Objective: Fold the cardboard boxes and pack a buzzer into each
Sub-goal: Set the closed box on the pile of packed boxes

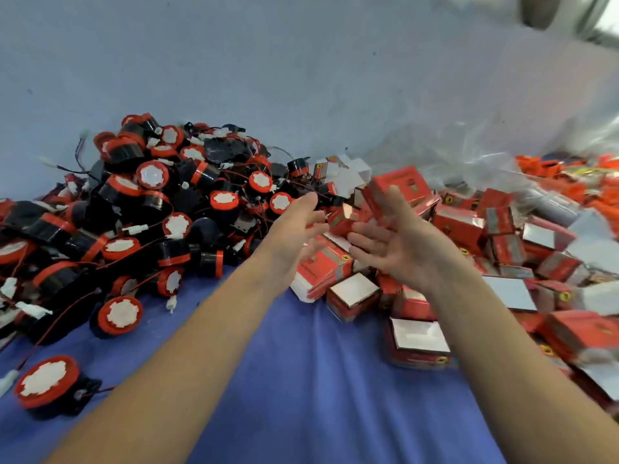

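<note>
- The left hand (298, 236) and right hand (398, 249) are held raised over the middle of the blue cloth-covered worktop (301, 380), fingers straight, nothing gripped.
- A small red printed cardboard box (397, 184) is seen at the right fingertips; contact cannot be told (blur).
- Round black-and-red plastic buzzers (160, 202) are heaped toward the left edge.
- Judged: the cardboard is light and easily crushed, so it is best taken by opposite side walls with the flaps left free.
</note>
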